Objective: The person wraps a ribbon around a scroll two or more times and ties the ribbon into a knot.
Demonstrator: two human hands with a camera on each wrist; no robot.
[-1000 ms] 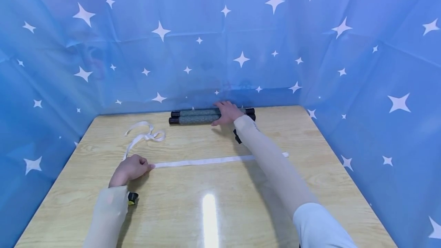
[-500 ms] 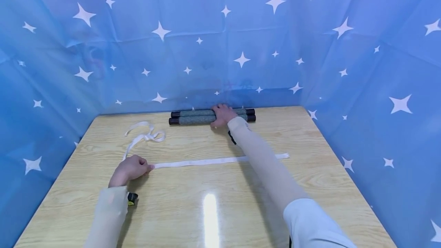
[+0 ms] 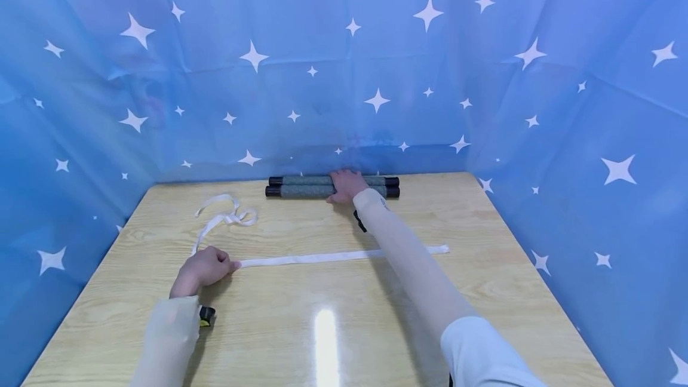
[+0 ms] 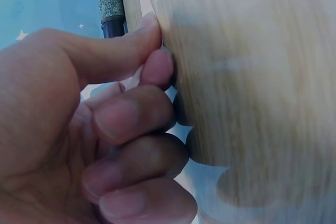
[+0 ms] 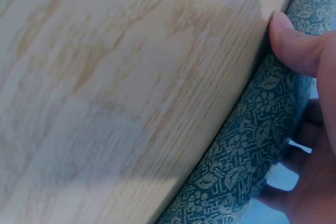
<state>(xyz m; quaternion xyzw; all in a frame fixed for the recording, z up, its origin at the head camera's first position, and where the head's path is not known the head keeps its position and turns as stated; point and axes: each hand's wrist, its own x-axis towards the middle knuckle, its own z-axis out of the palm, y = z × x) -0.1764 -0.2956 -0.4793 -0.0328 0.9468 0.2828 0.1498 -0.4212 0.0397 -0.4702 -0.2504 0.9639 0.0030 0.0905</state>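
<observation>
Two patterned rolls (image 3: 306, 192) are grasped by the right hand (image 3: 346, 186), thumb on the near side, other fingers over the far side. They are laid side by side, long axes crosswise, dark ends (image 3: 273, 192) pointed left and right of that hand. A white ribbon (image 3: 312, 258) is pinched between thumb and forefinger of the left hand (image 3: 206, 266); from there it is stretched rightward, nearly parallel to the rolls, its loose length curled beyond that hand. The rolls' middle is covered by the right hand, part of the ribbon by the right sleeve (image 3: 414, 267). The right fingertips are hidden behind the rolls.
</observation>
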